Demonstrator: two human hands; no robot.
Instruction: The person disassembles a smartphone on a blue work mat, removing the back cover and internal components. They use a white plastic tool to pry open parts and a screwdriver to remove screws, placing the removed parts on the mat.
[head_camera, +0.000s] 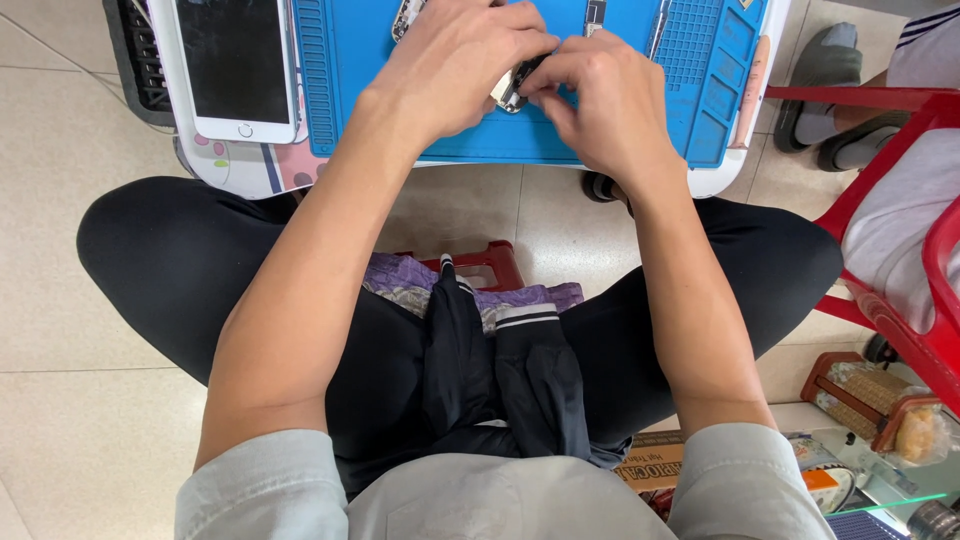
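Both hands meet over the blue mat (360, 100): left hand (455, 65) and right hand (605, 100) have fingers clamped on a small phone part (510, 88) (light, likely fragile, best gripped by its edges), white phone (237, 65) lying nearby

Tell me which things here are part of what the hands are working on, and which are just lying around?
In use:
- left hand and right hand, both pinching a small dark part
- blue work mat beneath them

Lying about:
- white smartphone, screen dark, left of the mat
- red plastic chair
- cardboard box on the floor
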